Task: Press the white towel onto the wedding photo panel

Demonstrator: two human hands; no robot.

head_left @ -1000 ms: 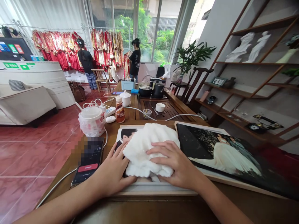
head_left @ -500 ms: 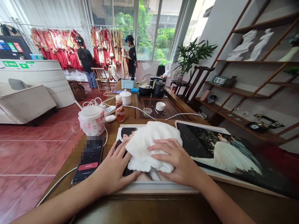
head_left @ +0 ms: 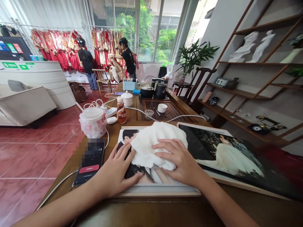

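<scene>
A crumpled white cloth (head_left: 159,143) lies on a framed photo (head_left: 142,179) at the table's near side and covers much of its picture. My right hand (head_left: 176,159) rests on the cloth's right part, fingers spread and slightly bent, pressing it rather than gripping it. With its fingers apart, my left hand (head_left: 120,170) lies flat on the left part of the photo, its fingertips close to the cloth's left edge. To the right, a second framed photo (head_left: 227,154) shows a white gown on a dark ground.
A phone (head_left: 91,164) with a cable lies left of the photo. Behind it stand a plastic-wrapped tub (head_left: 93,121), a brown bottle (head_left: 121,110) and a lidded white cup (head_left: 127,99). Two people are at the clothes racks (head_left: 56,47).
My right hand and the cloth have shifted slightly to the right and up, baring more of the photo's lower part. My left hand has barely moved. A person at the back now leans left, arm stretched out.
</scene>
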